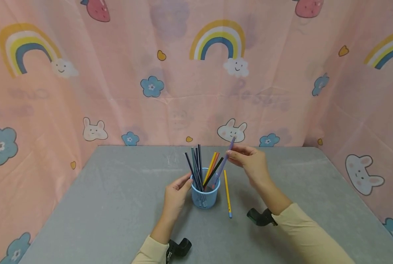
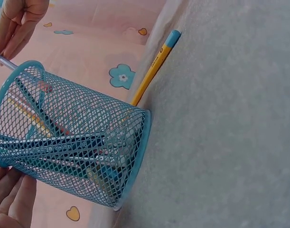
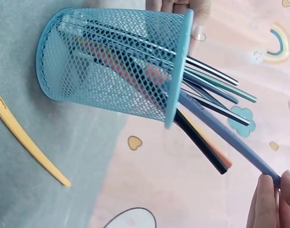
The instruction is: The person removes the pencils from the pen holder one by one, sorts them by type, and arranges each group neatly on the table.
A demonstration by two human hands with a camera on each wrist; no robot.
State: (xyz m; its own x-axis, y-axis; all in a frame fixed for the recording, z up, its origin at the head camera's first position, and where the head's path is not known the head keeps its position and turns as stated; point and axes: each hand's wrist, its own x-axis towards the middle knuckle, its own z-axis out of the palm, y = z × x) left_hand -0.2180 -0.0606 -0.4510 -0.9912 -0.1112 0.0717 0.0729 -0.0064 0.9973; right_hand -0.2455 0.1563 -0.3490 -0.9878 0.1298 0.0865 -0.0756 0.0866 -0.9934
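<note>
A light blue mesh pencil cup [image 1: 204, 200] stands upright on the table, holding several dark pencils [image 1: 199, 165], a yellow one [image 1: 210, 167] and an orange one. My left hand [image 1: 175, 194] grips the cup at its left side, the thumb up by the rim. Above the right side of the cup, my right hand [image 1: 253, 161] pinches a purple pencil [image 3: 230, 137] near its upper end. That pencil slants, with its lower part inside the cup, seen through the mesh in the right wrist view. Beside the cup lies a yellow pencil [image 1: 228, 194] with a blue end.
The grey table [image 1: 117, 205] reaches back to a pink printed cloth [image 1: 183, 110] hanging behind and at the sides. Each wrist carries a black camera, one near the right sleeve [image 1: 260, 217] and one near the left sleeve [image 1: 179, 248].
</note>
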